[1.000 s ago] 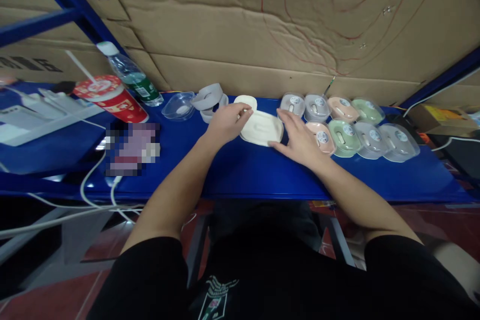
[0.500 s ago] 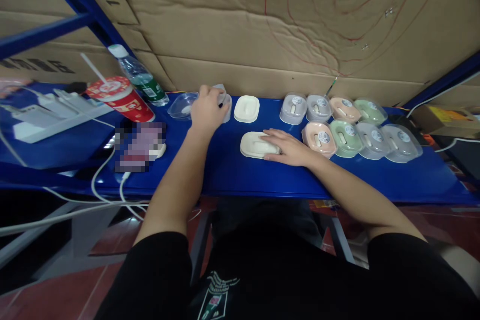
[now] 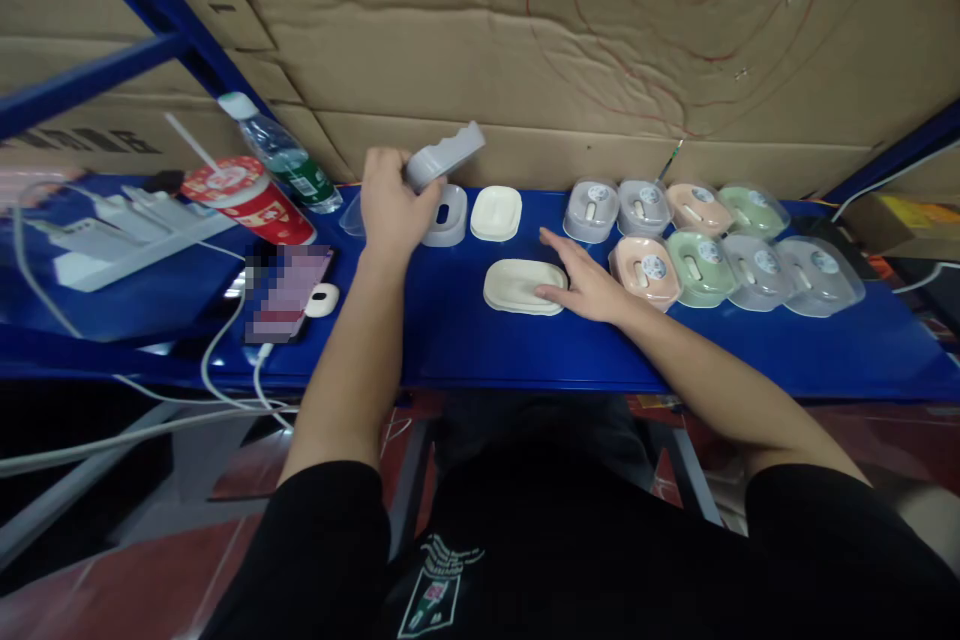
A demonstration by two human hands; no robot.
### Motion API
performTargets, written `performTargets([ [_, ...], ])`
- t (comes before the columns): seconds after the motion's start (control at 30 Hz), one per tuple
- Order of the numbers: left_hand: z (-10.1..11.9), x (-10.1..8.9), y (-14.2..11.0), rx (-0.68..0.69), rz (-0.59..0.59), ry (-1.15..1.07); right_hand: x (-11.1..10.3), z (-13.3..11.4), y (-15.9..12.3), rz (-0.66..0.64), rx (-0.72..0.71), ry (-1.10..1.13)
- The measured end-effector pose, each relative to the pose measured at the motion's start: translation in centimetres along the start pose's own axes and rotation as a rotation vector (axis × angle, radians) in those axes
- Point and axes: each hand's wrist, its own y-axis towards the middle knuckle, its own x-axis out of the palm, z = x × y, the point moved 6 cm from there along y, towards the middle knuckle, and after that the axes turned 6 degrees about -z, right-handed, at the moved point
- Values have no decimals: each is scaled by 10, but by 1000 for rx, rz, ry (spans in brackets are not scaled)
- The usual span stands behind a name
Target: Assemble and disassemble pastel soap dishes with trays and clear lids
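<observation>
My left hand point(image 3: 397, 198) is closed on a grey plastic piece with a wavy edge point(image 3: 448, 156), held tilted above the blue table. Just below it sits a grey rounded tray with a dark oval hole point(image 3: 454, 228), partly covered by my fingers. A clear plastic cover point(image 3: 352, 217) shows behind my left wrist, mostly hidden. My right hand point(image 3: 589, 278) is open, fingers apart, its thumb over the right end of a cream oblong dish point(image 3: 514, 285). Behind that dish lies a cream squarish dish point(image 3: 496, 212).
Several lidded boxes in grey, pink and green point(image 3: 701, 265) stand in two rows at the right. To the left are a red cup with straw point(image 3: 259, 205), a water bottle point(image 3: 292, 165), a phone point(image 3: 289, 295), a white earbud case point(image 3: 322, 300) and a power strip point(image 3: 142, 250).
My left hand has lifted the grey piece off the table, uncovering the tray with the oval hole. My right hand has drawn back from the top of the cream oblong dish, fingers spreading.
</observation>
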Motion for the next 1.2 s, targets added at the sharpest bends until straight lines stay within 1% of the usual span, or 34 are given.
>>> performTargets([
  [0.07, 20, 3, 1, 84, -20, -89, -6, 3, 2, 125, 48, 67],
  [0.1, 30, 7, 0, 115, -60, -125, -10, 5, 3, 194, 80, 92],
  [0.13, 40, 13, -2, 137, -128, -158, -15, 5, 3, 256, 112, 105],
  [0.17, 49, 21, -6, 150, -223, -187, -21, 3, 3, 298, 139, 102],
  [0.2, 57, 31, -11, 153, -343, -209, -27, 0, 4, 321, 163, 82],
  [0.27, 66, 48, -25, 142, -567, -221, -37, -9, 6, 288, 210, -5],
  [0.3, 69, 54, -32, 146, -642, -210, -41, -13, 7, 250, 245, -64],
  [0.37, 69, 60, -45, 175, -727, -150, -46, -19, 11, 144, 307, -188],
  [0.47, 63, 63, -61, 203, -800, 44, -43, -22, 17, -2, 335, -311],
  [0.53, 58, 63, -68, 199, -814, 199, -36, -18, 19, -29, 348, -330],
  [0.6, 56, 63, -73, 212, -837, 306, -28, -11, 19, -14, 363, -306],
  [0.7, 58, 66, -82, 249, -929, 332, -18, -4, 16, 0, 329, -215],
  [0.77, 60, 66, -86, 259, -956, 320, -14, -2, 12, 6, 288, -157],
  [0.93, 65, 62, -89, 234, -882, 351, -13, -2, 8, 52, 210, -109],
  [1.1, 68, 57, -85, 179, -776, 377, -18, -2, 6, 192, 209, -118],
  [1.2, 68, 59, -82, 159, -746, 304, -19, -6, 4, 245, 209, -138],
])
